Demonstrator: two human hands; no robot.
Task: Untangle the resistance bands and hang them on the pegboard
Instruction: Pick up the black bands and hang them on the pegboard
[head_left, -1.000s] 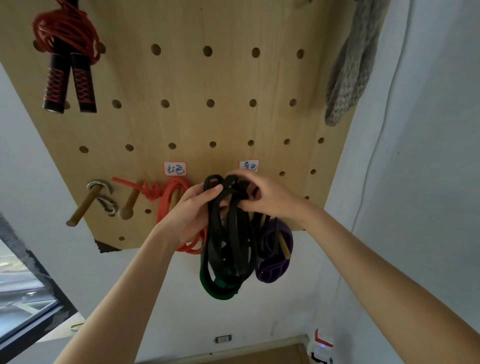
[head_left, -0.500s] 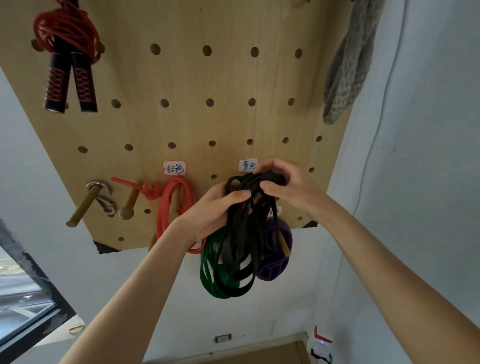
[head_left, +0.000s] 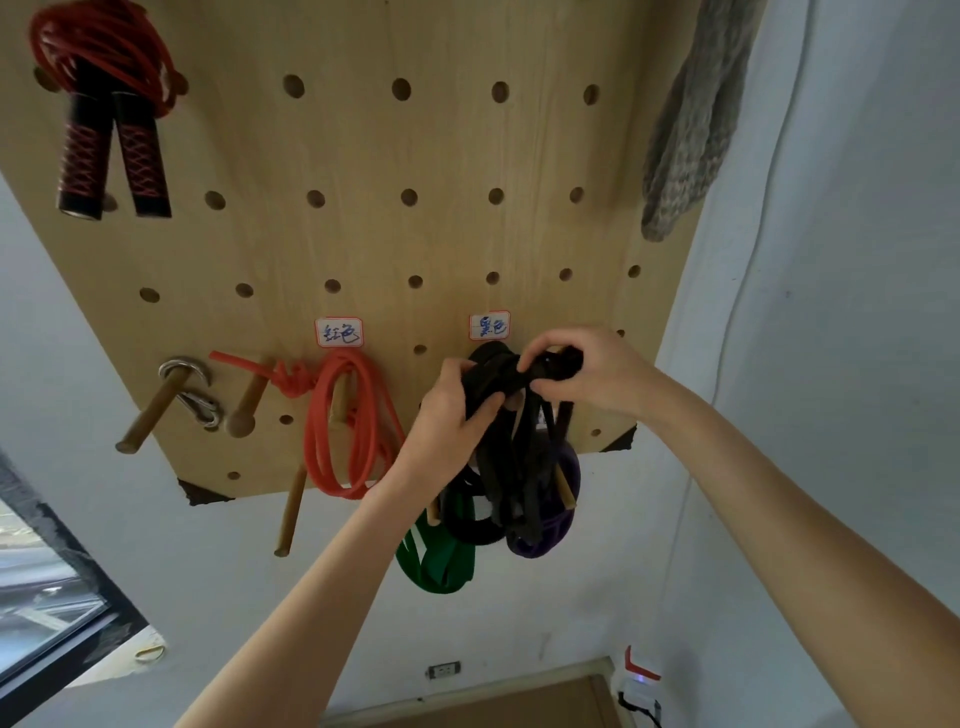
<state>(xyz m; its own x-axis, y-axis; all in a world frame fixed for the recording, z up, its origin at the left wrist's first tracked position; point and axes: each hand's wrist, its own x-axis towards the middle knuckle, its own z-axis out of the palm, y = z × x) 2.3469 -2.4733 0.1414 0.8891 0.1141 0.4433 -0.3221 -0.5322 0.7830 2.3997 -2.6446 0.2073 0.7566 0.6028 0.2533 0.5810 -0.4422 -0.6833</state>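
A bundle of black resistance bands (head_left: 506, 457) hangs in loops against the lower right of the wooden pegboard (head_left: 395, 156), just under a white label (head_left: 489, 325). My left hand (head_left: 451, 415) grips the top of the bundle from the left. My right hand (head_left: 576, 371) pinches the bunched top from the right. A green band (head_left: 436, 564) hangs below my left wrist. Behind the black loops a purple band (head_left: 545, 530) hangs on a wooden peg (head_left: 563, 486). An orange tube band (head_left: 343, 426) hangs coiled on a peg under another label (head_left: 338, 332).
A red jump rope with black handles (head_left: 109, 124) hangs top left. A grey knitted item (head_left: 685, 119) hangs top right. A metal carabiner (head_left: 195, 395) sits on a peg at lower left, with bare pegs (head_left: 290, 512) nearby. A window (head_left: 36, 597) is at lower left.
Both hands have carried the black bundle rightward and up, from in front of the orange band to beneath the right label. The green band now hangs free below.
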